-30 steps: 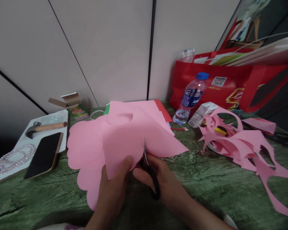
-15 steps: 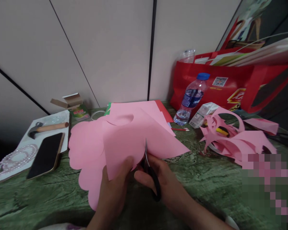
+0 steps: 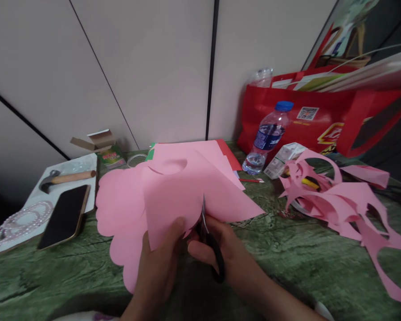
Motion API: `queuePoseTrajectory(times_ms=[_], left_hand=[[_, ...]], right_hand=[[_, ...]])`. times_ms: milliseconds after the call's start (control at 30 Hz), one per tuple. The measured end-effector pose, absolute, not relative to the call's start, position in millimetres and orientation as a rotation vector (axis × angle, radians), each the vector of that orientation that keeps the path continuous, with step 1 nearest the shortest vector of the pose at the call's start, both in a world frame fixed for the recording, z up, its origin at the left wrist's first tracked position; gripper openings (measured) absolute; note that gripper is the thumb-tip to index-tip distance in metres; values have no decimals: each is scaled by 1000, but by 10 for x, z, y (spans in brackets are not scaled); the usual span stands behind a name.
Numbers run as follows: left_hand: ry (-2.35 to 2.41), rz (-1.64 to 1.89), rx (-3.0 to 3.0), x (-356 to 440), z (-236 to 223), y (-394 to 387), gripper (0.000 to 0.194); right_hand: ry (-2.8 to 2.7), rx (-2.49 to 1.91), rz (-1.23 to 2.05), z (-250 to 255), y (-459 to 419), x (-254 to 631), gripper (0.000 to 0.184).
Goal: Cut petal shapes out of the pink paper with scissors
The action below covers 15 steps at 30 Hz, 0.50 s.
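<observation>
My left hand (image 3: 162, 254) pinches the lower left part of a pink paper sheet (image 3: 173, 200), thumb on top and the other fingers beneath. In my right hand (image 3: 225, 249) is a pair of black-handled scissors (image 3: 215, 254), fingers through the loops. The scissors' blades stand in a cut that runs up from the sheet's near edge, with the paper on both sides of them. Under and left of the sheet lie pink scalloped paper pieces (image 3: 120, 200), partly covered by it. A curved gap shows near the sheet's far edge.
Pink paper scraps (image 3: 350, 200) pile up at right, near a water bottle (image 3: 267, 136), a small white box (image 3: 284, 160) and a red bag (image 3: 294, 100). A hammer (image 3: 73, 177), phone (image 3: 65, 216), bead strands (image 3: 26, 220) and open box (image 3: 110, 154) sit at left. A wall stands behind.
Almost nothing differs: both hands, the scissors and the pink sheet keep nearly the same places. The view has shifted very slightly.
</observation>
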<state>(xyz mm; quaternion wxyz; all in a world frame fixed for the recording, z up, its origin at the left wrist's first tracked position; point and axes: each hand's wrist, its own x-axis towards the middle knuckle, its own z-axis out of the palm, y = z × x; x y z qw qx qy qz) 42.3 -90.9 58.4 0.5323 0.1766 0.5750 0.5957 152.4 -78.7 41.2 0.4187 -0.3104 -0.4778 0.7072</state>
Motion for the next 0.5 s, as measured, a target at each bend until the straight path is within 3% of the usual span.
queuePoseTrajectory(times_ms=[300,500], left_hand=[[1802,1282,551,421,576,-927,20],[1793,1259,586,407,554,-927,20]], right_hand=[[-1236,-807,1751,413,-782,1525,37],[-1227,-773,1786,421,-776,1541,37]])
